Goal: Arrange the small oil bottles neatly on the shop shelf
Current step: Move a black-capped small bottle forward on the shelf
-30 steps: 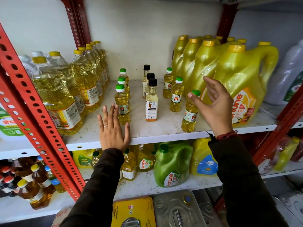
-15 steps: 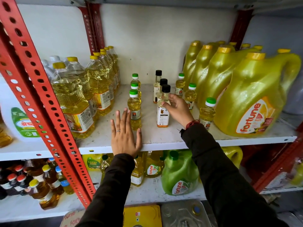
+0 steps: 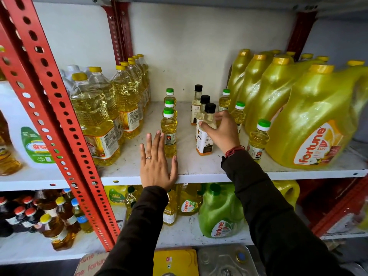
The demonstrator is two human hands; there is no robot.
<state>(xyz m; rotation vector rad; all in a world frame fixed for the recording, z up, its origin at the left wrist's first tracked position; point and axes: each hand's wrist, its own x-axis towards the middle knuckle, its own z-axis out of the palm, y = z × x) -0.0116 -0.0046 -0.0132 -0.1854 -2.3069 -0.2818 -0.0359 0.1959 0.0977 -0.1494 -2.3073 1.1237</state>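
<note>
Small oil bottles stand in the middle of the white shelf [image 3: 199, 172]. Three green-capped yellow bottles [image 3: 168, 134] form a row running back on the left. Three black-capped pale bottles form a middle row, and my right hand [image 3: 223, 132] is closed around the front black-capped bottle [image 3: 205, 144] at its shoulder. Three more green-capped bottles stand on the right, the nearest green-capped bottle [image 3: 257, 140] beside my right wrist. My left hand [image 3: 157, 164] lies flat on the shelf's front edge, fingers spread, holding nothing, just left of the front yellow bottle.
Tall yellow-capped oil bottles [image 3: 97, 120] crowd the shelf's left side, large yellow jugs [image 3: 314, 124] its right. A red perforated upright [image 3: 59, 120] slants across the left. The lower shelf holds a green jug [image 3: 221, 214] and more bottles.
My right hand swung left from beside the large jug and closed on the front black-capped bottle. My left hand stayed flat on the shelf edge. The view moved closer.
</note>
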